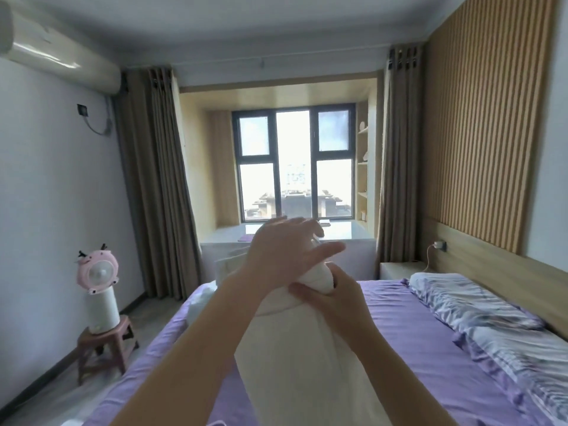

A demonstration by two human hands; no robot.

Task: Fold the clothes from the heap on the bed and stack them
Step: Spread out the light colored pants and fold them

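Our right hand [335, 298] grips the white garment [295, 348] held up above the near bed [408, 321]; our left hand [285, 250] spreads wide atop it. One-handed, it might slip and crumple.

**Bedroom, white garment held up over bed**

Right hand [332, 299] grips the top of a white fabric garment [295, 358]. Left hand [282, 250], fingers spread, lies over that top edge. Below: bed with purple sheet [405, 327], patterned blue-grey pillows [473, 305]. Left: pink fan [97, 272] on brown stool [104, 342]. Ahead: window [295, 164], brown curtains [153, 186].
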